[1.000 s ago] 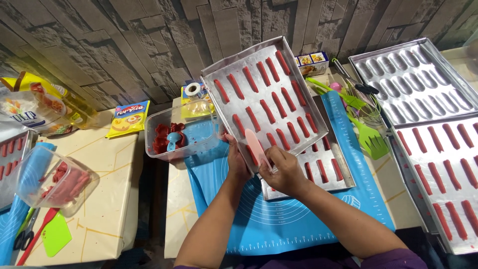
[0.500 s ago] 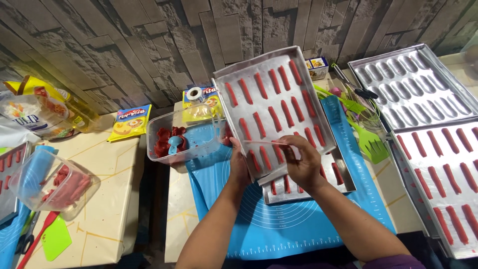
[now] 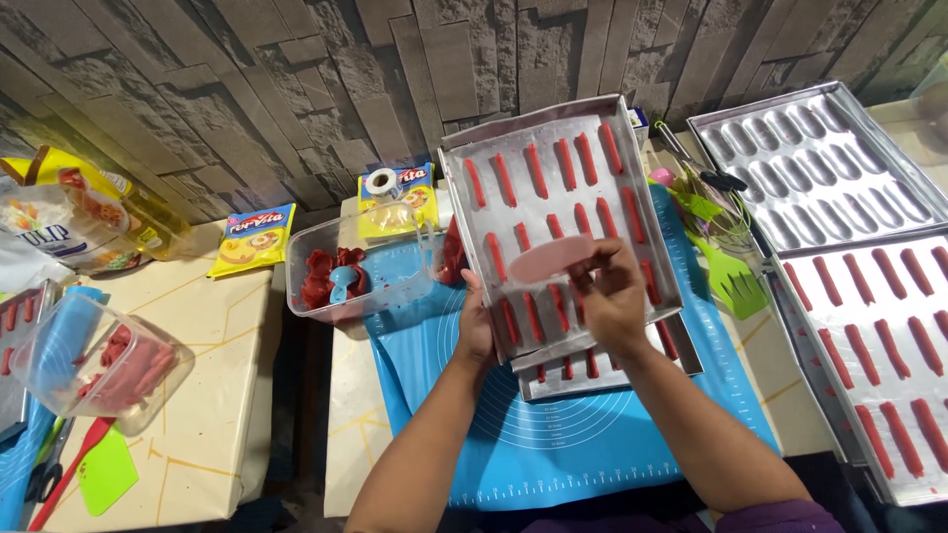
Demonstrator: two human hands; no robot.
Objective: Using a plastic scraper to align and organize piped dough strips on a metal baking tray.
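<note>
My left hand (image 3: 476, 331) grips the near left edge of a metal mould tray (image 3: 632, 168) and holds it tilted up; its slots hold red dough strips. My right hand (image 3: 610, 296) rests on the tray face and pinches a flat pink scraper (image 3: 549, 260) held crosswise over the strips. Under the raised tray lies a second metal tray (image 3: 681, 357) with red strips, on a blue silicone mat (image 3: 553, 444).
A clear tub of red dough with a blue scoop (image 3: 346, 276) stands left of the mat. Two more mould trays, an unfilled one (image 3: 820, 168) and one with red strips (image 3: 889, 345), lie at the right. Green spatulas (image 3: 731, 276), yellow packets (image 3: 252, 237) and another tub (image 3: 99, 365) lie around.
The tilted tray has swung to the right and nearer upright. My right hand moved up onto its face, turning the pink scraper from upright to crosswise.
</note>
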